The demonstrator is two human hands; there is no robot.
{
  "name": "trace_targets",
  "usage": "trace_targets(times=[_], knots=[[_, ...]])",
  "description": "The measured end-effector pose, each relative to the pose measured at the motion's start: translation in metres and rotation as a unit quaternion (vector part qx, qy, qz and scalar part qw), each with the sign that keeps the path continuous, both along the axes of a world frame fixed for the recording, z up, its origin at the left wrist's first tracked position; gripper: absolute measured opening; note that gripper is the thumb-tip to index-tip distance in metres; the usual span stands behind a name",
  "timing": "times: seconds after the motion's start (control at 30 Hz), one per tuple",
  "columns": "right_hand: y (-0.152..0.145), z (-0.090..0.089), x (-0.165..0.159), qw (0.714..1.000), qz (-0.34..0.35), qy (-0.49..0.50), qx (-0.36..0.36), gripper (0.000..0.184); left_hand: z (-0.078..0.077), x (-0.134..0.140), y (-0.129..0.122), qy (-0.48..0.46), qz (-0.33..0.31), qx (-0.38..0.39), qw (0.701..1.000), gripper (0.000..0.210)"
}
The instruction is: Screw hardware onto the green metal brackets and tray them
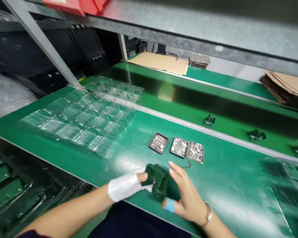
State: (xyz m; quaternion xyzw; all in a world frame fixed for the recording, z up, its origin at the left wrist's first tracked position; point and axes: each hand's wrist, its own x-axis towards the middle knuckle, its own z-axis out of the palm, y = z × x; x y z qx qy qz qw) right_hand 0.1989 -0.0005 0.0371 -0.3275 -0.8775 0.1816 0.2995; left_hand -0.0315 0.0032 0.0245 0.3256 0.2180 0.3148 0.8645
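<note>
A dark green moulded plastic part [160, 181] is held low over the front edge of the green table. My left hand [127, 186], in a white fingerless covering, grips its left side with the thumb on top; the other fingers are hidden underneath. My right hand [186, 195], blue tape round its thumb, cups the right side, thumb at the near edge and index finger at the far edge. Just beyond sit a small square tray [159, 143] and a hinged case [187, 149], both filled with tiny metal pieces.
Clear plastic blister trays [76, 115] cover the table's left side. Beyond a metal rail, dark green parts [209, 121] lie on a green belt. More clear trays [285, 191] stand at right. A metal shelf [188, 23] hangs overhead; cardboard sheets [288, 84] are stacked behind.
</note>
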Motion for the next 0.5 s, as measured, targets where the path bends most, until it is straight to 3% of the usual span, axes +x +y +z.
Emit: trace_targets(times=[0.1,0.17,0.23,0.3,0.33,0.37,0.4,0.43,0.5], knots=[[-0.003,0.002,-0.006,0.998,0.044,0.037,-0.038,0.068,-0.012,0.026,-0.017,0.030,0.005,-0.008,1.000,0.044],[-0.004,0.004,-0.004,0.997,0.037,0.046,-0.053,0.065,-0.010,0.022,-0.012,0.108,-0.025,0.074,0.991,0.049],[-0.003,0.004,-0.001,0.997,0.024,0.012,-0.073,0.062,-0.003,0.008,0.007,0.254,-0.028,0.208,0.944,0.048],[-0.001,0.004,-0.001,0.993,0.024,-0.061,-0.097,0.058,0.005,-0.007,0.034,0.433,0.037,0.326,0.839,0.039],[0.000,0.002,-0.002,0.989,0.027,-0.100,-0.104,0.057,0.008,-0.011,0.050,0.515,0.068,0.385,0.763,0.033],[0.002,0.000,-0.003,0.985,0.032,-0.131,-0.106,0.057,0.010,-0.013,0.066,0.551,0.088,0.406,0.724,0.030],[0.003,-0.002,-0.004,0.982,0.037,-0.152,-0.101,0.059,0.011,-0.012,0.081,0.584,0.093,0.435,0.679,0.029],[0.004,-0.004,-0.004,0.982,0.039,-0.162,-0.093,0.062,0.011,-0.010,0.094,0.626,0.066,0.491,0.603,0.029],[0.006,-0.009,-0.004,0.985,0.041,-0.150,-0.074,0.070,0.008,0.000,0.115,0.660,0.012,0.553,0.508,0.027]])
